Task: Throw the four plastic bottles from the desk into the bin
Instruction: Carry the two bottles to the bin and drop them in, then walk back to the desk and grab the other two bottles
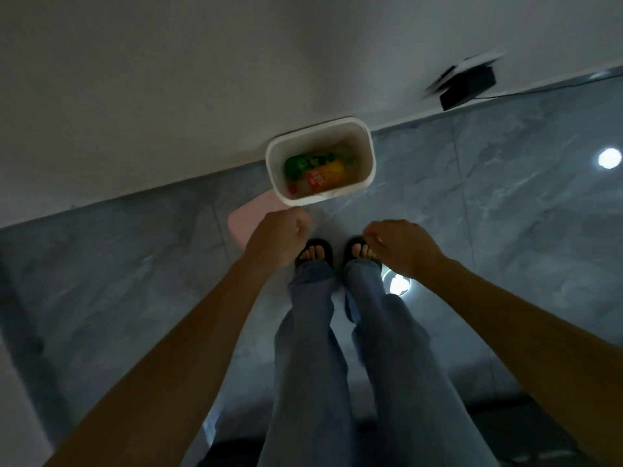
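A white bin (369, 153) stands on the floor against the wall, straight ahead of my feet. Inside it lie plastic bottles: one with a green label (301, 163) and one with an orange-and-red label (325, 176), with clear plastic around them. My left hand (278, 239) hangs just below the bin's near rim, fingers curled in, nothing seen in it. My right hand (401, 246) hovers to the right over my foot, fingers bent loosely downward, holding nothing. The desk is out of view.
A pink lid or box (246, 219) lies on the floor beside the bin, partly behind my left hand. A black box with a cable (467, 85) sits by the wall at upper right. Grey marble tiles surround my sandalled feet (315, 252).
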`<state>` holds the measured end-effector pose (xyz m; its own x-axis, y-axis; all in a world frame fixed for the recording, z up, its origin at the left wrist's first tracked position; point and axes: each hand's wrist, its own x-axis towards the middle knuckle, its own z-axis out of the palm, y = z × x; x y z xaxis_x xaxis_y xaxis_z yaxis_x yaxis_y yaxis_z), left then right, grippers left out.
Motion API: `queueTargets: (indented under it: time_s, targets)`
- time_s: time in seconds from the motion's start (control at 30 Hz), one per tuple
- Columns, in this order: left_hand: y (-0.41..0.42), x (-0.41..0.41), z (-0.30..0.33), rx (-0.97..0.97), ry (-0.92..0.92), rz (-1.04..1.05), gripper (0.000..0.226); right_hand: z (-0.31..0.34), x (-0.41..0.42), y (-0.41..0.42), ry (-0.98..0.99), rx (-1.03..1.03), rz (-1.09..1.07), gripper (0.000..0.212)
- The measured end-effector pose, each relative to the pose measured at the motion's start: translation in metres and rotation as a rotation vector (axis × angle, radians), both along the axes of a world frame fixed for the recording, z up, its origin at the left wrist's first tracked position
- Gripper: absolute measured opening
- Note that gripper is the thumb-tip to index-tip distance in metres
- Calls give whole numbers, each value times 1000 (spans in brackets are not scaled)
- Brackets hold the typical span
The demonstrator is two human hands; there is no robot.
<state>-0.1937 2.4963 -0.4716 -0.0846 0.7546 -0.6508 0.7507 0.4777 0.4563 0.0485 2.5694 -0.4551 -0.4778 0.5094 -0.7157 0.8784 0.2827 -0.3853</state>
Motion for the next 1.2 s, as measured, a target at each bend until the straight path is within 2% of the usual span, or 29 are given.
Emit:
queueTargets:
  time_s: [0.17,0.3,0.43,0.53,0.67,0.77,0.87,0.93,1.0,1.2]
  targets:
    - [-63,1,121,-211,-28,120,27,118,34,-42,-153,-90,-92,33]
    - [-115,6,217,-305,-74,273,36,217,66,-71,-181,-142,-138,28]
    - [-147,9,294,-342,-129,439,27,300,80,-87,-181,-157,-201,20]
    - [-169,10,336,-368,-149,513,24,344,84,-94,-232,-171,-191,22]
    - [-192,19,370,-365,-143,611,20,373,87,-93,-308,-200,-69,29]
    - [-211,34,384,-360,-152,736,17,379,87,-83,-346,-182,107,29]
    - [-237,57,396,-375,-139,878,24,383,82,-63,-335,-154,133,30]
    - [-256,77,404,-391,-133,1007,21,386,73,-48,-307,-139,172,31]
    - [-276,99,410,-423,-122,1128,17,388,59,-33,-300,-119,235,31]
    - [-346,180,416,-525,-173,1425,27,392,-20,-24,-258,-71,471,28]
